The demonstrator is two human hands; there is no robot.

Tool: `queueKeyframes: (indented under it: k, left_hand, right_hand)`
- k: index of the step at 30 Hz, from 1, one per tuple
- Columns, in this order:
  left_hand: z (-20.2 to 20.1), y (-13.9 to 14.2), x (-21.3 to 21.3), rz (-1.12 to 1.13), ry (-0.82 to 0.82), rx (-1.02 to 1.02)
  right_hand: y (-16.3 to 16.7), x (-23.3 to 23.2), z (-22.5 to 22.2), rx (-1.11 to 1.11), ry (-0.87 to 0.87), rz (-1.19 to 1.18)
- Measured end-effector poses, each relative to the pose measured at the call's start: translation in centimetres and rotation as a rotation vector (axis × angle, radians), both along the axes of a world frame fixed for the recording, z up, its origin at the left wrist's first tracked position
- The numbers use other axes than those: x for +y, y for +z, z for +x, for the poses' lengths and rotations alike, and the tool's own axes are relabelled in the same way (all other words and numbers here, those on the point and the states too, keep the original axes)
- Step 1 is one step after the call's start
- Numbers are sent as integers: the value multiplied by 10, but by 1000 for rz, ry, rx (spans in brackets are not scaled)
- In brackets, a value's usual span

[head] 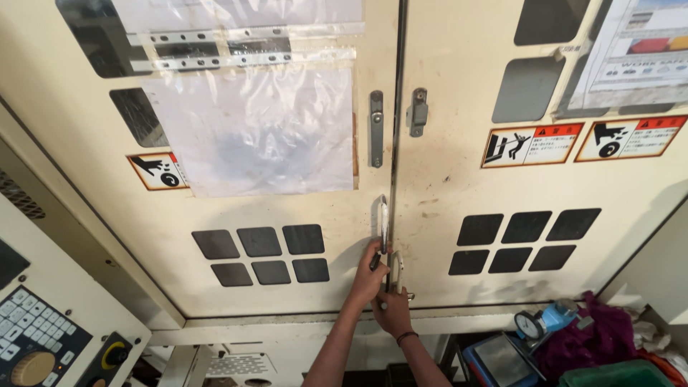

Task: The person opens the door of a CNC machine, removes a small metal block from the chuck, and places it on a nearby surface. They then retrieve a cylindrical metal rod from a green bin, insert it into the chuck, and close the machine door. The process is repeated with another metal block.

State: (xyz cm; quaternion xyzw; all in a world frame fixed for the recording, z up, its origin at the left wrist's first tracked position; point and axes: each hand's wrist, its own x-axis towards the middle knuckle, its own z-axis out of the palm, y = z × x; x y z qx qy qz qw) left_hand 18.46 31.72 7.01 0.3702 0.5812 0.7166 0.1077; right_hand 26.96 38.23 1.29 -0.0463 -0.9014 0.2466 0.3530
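Observation:
Two cream machine doors meet at a dark vertical seam (396,143). My left hand (369,276) reaches up from below and is closed around the lower end of the left door's metal handle (383,218). Just beneath it, my right hand (394,313), with a dark band on the wrist, curls its fingers at the bottom of the right door's pale handle (399,266). The two hands touch each other at the seam. A small dark object shows between them; I cannot tell what it is.
A metal latch (418,111) and strike plate (376,129) sit higher on the seam. Clear plastic sleeves (258,132) and warning stickers (532,145) cover the doors. A control panel with keypad (32,333) stands lower left. A dial gauge (529,326), purple cloth (591,337) and green bin (616,374) lie lower right.

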Motion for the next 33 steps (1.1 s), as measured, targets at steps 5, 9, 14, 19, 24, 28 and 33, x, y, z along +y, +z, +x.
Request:
queueKeyframes:
  k: [5, 9, 14, 19, 24, 28, 33]
  left_hand:
    - [3, 1, 0, 2, 21, 32]
    - [8, 3, 1, 49, 24, 40]
    - [16, 11, -1, -11, 70, 1]
    - [24, 17, -1, -36, 107, -25]
    - [32, 21, -2, -86, 146, -9]
    - [39, 27, -6, -67, 132, 3]
    - [42, 32, -8, -56, 134, 60]
  right_hand:
    - [6, -5, 1, -29, -48, -15]
    - [13, -9, 4, 31, -49, -16]
    - [28, -11, 11, -56, -19, -27]
    - [43, -14, 19, -131, -1, -40]
    - [51, -15, 23, -24, 26, 61]
    - [58, -17, 28, -118, 14, 3]
    - [62, -19, 33, 28, 45, 47]
